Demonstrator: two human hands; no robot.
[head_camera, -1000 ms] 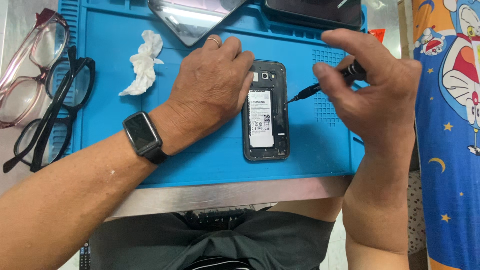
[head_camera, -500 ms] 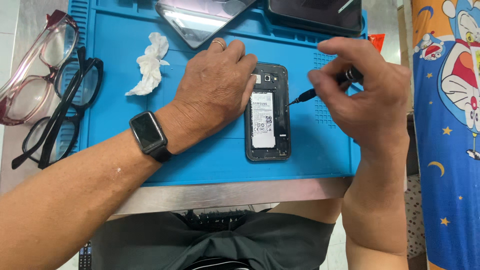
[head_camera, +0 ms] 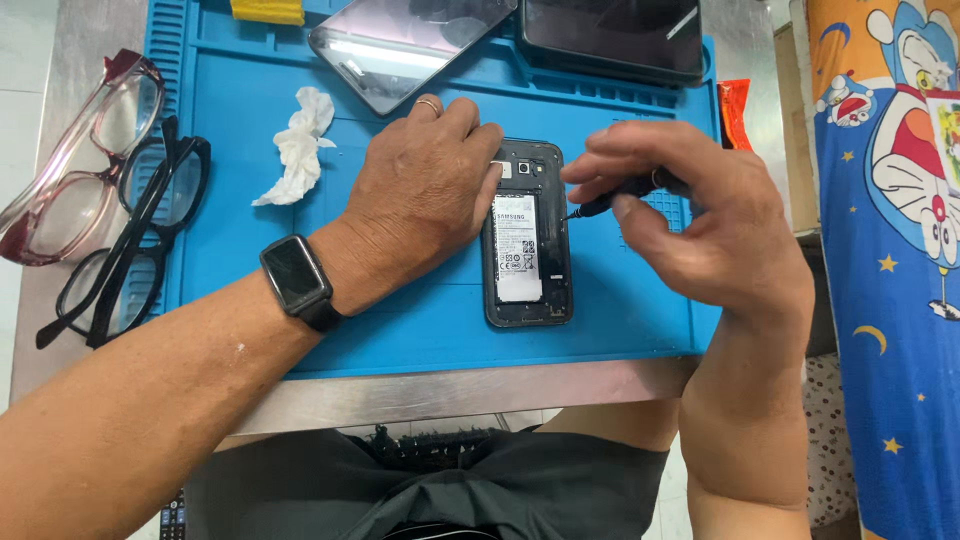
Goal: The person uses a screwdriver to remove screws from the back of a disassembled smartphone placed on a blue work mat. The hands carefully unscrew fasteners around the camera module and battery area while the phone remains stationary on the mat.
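Scene: A person works on an opened phone (head_camera: 528,235) lying back-up at the centre of a blue mat (head_camera: 620,330) on a metal table (head_camera: 420,390).

Phone: Its rear cover is off, showing the battery (head_camera: 519,247) with a white label and the camera lens near its top edge.

Left hand: The left hand (head_camera: 425,195) lies flat, palm down, on the mat and over the phone's left edge, fingers together and pressing it still; a ring shows on one finger and a dark watch (head_camera: 296,278) sits on the wrist.

Right hand: The right hand (head_camera: 690,220) pinches a thin black screwdriver (head_camera: 610,203), thumb and fingertips clamped on its handle, the tip touching the phone's right edge beside the battery.

Change: Compared with a second ago, the tool tip sits lower along the right edge, no longer up near the camera end, while the left hand has not let go; the whole scene sits a little lower in the frame.

Meaning: The work appears to move along the frame, point by point, with the phone held in place.

Surroundings: A crumpled white tissue (head_camera: 295,145) lies at upper left of the mat, two more phones (head_camera: 410,40) (head_camera: 610,35) lie along the top, and two pairs of glasses (head_camera: 80,170) (head_camera: 130,240) rest at far left.
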